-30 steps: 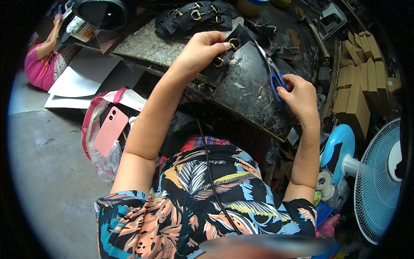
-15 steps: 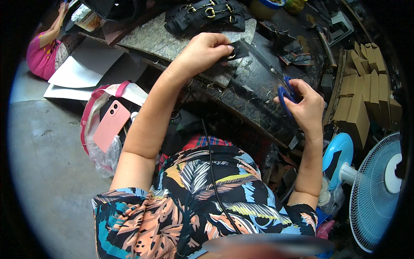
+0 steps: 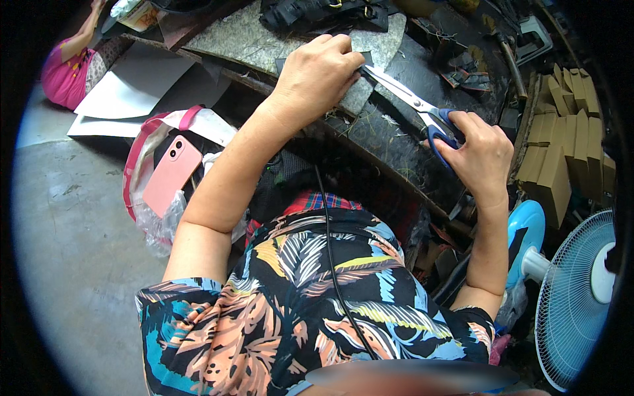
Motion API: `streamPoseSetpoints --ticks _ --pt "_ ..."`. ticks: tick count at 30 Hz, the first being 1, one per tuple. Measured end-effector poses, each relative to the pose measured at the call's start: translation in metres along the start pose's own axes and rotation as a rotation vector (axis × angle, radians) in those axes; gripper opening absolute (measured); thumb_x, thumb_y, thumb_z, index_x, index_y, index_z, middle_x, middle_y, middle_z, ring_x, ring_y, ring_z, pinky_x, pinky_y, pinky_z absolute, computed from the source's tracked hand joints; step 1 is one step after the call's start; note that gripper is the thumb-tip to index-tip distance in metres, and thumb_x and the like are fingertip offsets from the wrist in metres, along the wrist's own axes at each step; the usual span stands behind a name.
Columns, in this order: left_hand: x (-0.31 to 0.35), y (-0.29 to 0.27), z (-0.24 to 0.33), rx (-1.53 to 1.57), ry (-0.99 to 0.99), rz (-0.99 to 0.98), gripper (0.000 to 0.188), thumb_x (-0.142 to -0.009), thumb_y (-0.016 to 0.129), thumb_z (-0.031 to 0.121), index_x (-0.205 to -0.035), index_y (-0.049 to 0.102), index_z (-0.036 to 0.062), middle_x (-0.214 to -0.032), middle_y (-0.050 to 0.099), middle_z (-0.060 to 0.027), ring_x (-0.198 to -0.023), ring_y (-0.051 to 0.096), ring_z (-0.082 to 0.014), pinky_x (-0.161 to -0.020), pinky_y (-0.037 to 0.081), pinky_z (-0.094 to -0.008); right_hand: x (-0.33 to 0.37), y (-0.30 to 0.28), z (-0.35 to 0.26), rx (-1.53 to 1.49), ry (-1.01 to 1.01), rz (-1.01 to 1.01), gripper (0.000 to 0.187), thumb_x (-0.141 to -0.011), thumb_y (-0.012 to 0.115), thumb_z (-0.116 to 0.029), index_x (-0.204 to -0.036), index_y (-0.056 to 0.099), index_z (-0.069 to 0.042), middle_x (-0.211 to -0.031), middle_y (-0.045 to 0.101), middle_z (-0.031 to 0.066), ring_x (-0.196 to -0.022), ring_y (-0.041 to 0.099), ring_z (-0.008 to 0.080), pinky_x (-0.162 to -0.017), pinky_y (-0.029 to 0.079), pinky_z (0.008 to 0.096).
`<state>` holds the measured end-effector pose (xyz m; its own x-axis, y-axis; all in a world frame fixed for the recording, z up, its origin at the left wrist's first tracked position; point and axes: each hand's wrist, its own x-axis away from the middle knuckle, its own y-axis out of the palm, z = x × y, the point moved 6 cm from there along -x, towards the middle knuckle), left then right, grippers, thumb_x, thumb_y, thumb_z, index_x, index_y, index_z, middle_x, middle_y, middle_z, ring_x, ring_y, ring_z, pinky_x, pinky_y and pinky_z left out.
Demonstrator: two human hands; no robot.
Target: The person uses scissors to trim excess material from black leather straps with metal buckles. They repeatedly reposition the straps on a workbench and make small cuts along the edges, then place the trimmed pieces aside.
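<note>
My right hand (image 3: pixel 485 155) is closed through the dark blue handles of a pair of scissors (image 3: pixel 411 99). The long silvery blades point up and left, their tips reaching the fingers of my left hand (image 3: pixel 318 76). That left hand is closed, its back upward, above the near edge of the workbench. A piece of black strap (image 3: pixel 365 58) shows beside its fingertips; most of it is hidden under the hand. Just beyond lies a bundle of black straps with brass-coloured buckles (image 3: pixel 323 14), resting on a grey stone slab (image 3: pixel 234 41).
A hammer (image 3: pixel 512 69) and stacked brown cardboard pieces (image 3: pixel 555 152) are at right, above a white fan (image 3: pixel 574 297). A bag (image 3: pixel 139 165) with a pink phone (image 3: pixel 173 175) hangs at left, near white sheets (image 3: pixel 135 86). A person in pink (image 3: pixel 66 72) is far left.
My left hand has rolled over, so its back faces up and covers more of the black strap. The scissors and my right hand have shifted slightly right; the blades now catch the light.
</note>
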<state>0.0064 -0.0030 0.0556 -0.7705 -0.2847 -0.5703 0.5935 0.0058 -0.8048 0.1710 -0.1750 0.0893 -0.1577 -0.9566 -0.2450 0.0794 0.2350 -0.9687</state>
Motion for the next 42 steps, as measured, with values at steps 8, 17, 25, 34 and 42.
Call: streamPoseSetpoints --ticks 8,17,25,34,42 --pt "-0.004 0.007 -0.011 -0.006 -0.070 0.073 0.010 -0.090 0.070 0.016 -0.092 0.071 0.0067 -0.090 0.069 -0.0087 -0.086 0.068 -0.0292 -0.078 0.055 -0.0385 0.000 0.003 -0.001 -0.007 -0.001 -0.009 0.036 -0.069 0.084 -0.029 -0.098 0.071 -0.012 -0.089 0.071 0.0037 -0.075 0.068 0.0262 -0.070 0.052 0.0364" --pt "-0.011 0.010 -0.020 -0.025 -0.140 0.001 0.027 -0.091 0.067 0.014 -0.118 0.071 0.0154 -0.096 0.066 -0.0113 -0.084 0.069 -0.0332 -0.073 0.057 -0.0418 -0.006 0.009 0.002 -0.115 0.086 -0.034 0.039 -0.073 0.084 -0.039 -0.097 0.074 -0.011 -0.087 0.074 0.0071 -0.074 0.073 0.0254 -0.066 0.055 0.0351" --pt "-0.021 0.023 -0.027 -0.080 -0.063 -0.046 0.010 -0.091 0.066 0.014 -0.099 0.071 0.0093 -0.092 0.064 -0.0111 -0.083 0.069 -0.0329 -0.073 0.057 -0.0409 -0.025 -0.001 -0.003 -0.056 0.129 -0.244 0.048 -0.072 0.084 -0.049 -0.098 0.073 -0.009 -0.080 0.073 0.0102 -0.075 0.073 0.0273 -0.066 0.054 0.0375" --pt "-0.012 0.013 -0.019 -0.032 -0.121 0.161 0.016 -0.085 0.063 0.004 -0.099 0.069 0.0086 -0.090 0.068 -0.0074 -0.083 0.071 -0.0298 -0.072 0.058 -0.0386 -0.024 0.002 -0.017 0.063 0.037 -0.194 0.031 -0.083 0.078 -0.038 -0.098 0.069 -0.012 -0.080 0.073 0.0118 -0.076 0.073 0.0293 -0.067 0.055 0.0409" --pt "0.001 -0.003 -0.011 0.044 -0.075 0.049 0.031 -0.083 0.076 0.020 -0.110 0.065 0.0127 -0.092 0.066 -0.0078 -0.083 0.070 -0.0287 -0.072 0.058 -0.0386 -0.012 -0.006 0.004 -0.021 0.102 -0.095 0.033 -0.077 0.082 -0.037 -0.096 0.071 -0.013 -0.082 0.073 0.0091 -0.074 0.072 0.0281 -0.067 0.055 0.0391"
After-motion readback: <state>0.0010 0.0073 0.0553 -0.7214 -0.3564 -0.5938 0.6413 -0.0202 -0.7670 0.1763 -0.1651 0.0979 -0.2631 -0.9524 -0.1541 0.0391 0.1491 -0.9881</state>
